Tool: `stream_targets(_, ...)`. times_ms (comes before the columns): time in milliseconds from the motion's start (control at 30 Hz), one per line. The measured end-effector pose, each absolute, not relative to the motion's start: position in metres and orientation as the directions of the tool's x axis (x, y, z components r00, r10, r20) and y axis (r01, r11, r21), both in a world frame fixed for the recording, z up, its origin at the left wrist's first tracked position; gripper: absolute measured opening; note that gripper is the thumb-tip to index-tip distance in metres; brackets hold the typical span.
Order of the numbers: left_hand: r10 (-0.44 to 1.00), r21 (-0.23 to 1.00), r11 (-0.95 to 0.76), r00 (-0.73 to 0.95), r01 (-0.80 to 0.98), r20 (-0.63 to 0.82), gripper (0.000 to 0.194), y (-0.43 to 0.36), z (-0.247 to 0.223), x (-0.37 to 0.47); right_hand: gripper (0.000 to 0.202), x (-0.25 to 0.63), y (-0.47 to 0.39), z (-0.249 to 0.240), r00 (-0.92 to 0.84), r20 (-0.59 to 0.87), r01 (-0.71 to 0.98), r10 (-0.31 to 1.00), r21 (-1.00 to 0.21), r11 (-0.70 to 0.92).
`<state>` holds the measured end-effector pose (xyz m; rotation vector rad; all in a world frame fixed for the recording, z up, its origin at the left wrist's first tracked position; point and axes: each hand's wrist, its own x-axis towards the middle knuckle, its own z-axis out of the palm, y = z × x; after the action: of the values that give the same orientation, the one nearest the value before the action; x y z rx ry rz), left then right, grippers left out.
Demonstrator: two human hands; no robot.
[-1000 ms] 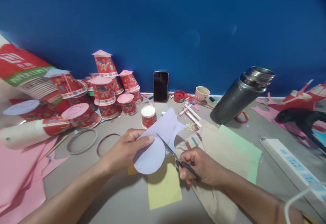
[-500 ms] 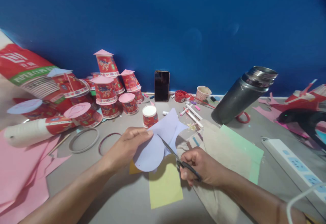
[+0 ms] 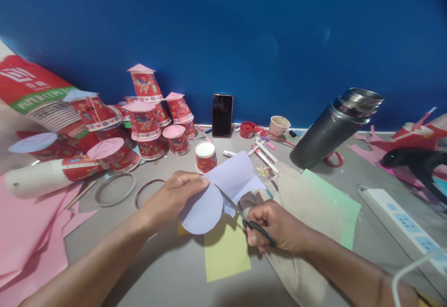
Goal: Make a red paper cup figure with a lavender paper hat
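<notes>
My left hand (image 3: 186,189) pinches a sheet of lavender paper (image 3: 202,211) between thumb and fingers, above the table. The paper's lower part has a rounded, cut edge; a strip of it stands off to the upper right. In my right hand (image 3: 267,227) is a pair of scissors (image 3: 249,223) with black handles. Their blades reach up and left into the paper, between the rounded part and the strip. Beneath the paper lies a yellow sheet (image 3: 226,255). A red paper cup (image 3: 206,157) stands upside down just behind the paper.
Red paper cups with pink paper tops (image 3: 145,120) are stacked at the left. A phone (image 3: 222,116) leans on the blue wall. Markers (image 3: 265,155), a dark flask (image 3: 331,132), a beige cloth (image 3: 296,204) and a white power strip (image 3: 401,223) lie to the right. Pink paper (image 3: 28,232) covers the left side.
The lavender strip has swung and spread to the right, away from the rounded part. Both hands keep nearly the same place, the scissors still in the paper.
</notes>
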<state>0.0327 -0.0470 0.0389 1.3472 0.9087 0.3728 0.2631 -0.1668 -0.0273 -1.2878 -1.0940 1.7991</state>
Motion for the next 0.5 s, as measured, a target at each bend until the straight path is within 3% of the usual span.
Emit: stream_targets(500,0.670,0.929,0.204,0.648,0.310,-0.363,0.048,-0.0499,0.0386,0.0321,0.052,0.2623,-0.1668,-0.0234,-0.318,-0.424,-0.030,0.848,-0.889,-0.456)
